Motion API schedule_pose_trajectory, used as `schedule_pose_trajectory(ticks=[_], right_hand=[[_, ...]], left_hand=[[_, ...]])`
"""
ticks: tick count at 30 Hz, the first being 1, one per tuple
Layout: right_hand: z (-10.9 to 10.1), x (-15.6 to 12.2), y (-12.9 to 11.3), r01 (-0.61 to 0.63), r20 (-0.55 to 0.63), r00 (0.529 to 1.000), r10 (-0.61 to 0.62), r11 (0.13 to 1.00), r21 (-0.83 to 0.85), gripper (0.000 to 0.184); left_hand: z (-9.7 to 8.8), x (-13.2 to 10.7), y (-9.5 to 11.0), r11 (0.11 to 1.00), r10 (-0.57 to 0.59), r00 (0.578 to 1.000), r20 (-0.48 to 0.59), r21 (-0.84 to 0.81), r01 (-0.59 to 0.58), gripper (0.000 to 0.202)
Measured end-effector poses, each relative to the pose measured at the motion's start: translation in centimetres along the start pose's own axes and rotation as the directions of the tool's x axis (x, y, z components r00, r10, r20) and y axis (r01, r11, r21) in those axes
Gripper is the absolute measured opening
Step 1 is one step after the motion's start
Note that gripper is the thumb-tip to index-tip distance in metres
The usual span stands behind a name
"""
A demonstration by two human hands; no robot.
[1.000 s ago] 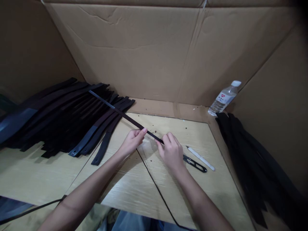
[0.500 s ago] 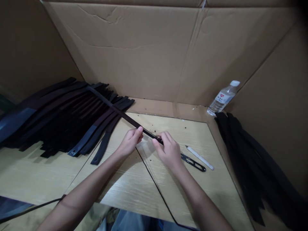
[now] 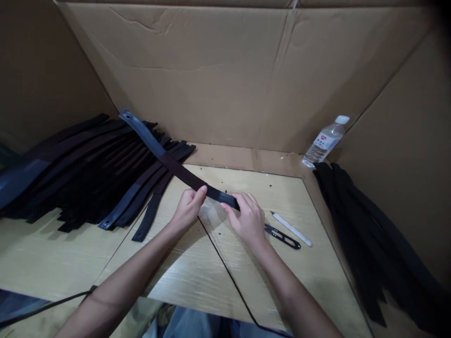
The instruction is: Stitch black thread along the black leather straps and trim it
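Observation:
A long dark strap (image 3: 181,172) stretches from my hands toward the back left, with a small hole in its shiny far end. My left hand (image 3: 191,203) is closed on its near edge, thumb on top. Closer to the strap's near end, my right hand (image 3: 246,213) pinches it between thumb and fingers. Below my left hand, a thin black cord (image 3: 225,266) runs down toward the table's front edge. Black thread snips (image 3: 283,236) lie partly behind my right hand, beside a white pen-like tool (image 3: 291,229).
A heap of similar dark straps (image 3: 88,173) covers the table's left side. More black straps (image 3: 366,234) lie along the right. A water bottle (image 3: 326,142) leans in the back right corner. Cardboard walls (image 3: 197,70) enclose the pale wooden table (image 3: 183,277).
The strap has turned from edge-on to showing its broad face, and its far end with the hole now shows. Both hands keep their grip in nearly the same place.

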State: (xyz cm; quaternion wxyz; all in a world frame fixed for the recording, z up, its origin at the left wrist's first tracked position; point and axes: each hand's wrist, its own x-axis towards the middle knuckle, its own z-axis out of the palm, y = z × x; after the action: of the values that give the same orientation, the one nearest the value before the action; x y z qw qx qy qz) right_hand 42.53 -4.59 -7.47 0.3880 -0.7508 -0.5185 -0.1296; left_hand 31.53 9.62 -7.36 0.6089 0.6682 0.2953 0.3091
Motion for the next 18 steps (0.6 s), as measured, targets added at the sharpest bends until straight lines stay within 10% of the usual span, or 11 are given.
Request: schedule_pose_trajectory(ticks=[18], right_hand=[[0.4,0.1,1.1,-0.175,-0.065,0.982,0.178,0.983,0.051,0.026]], left_hand=[[0.1,0.3,1.6,0.986,-0.077,0.967,0.243,-0.125,0.11,0.053]])
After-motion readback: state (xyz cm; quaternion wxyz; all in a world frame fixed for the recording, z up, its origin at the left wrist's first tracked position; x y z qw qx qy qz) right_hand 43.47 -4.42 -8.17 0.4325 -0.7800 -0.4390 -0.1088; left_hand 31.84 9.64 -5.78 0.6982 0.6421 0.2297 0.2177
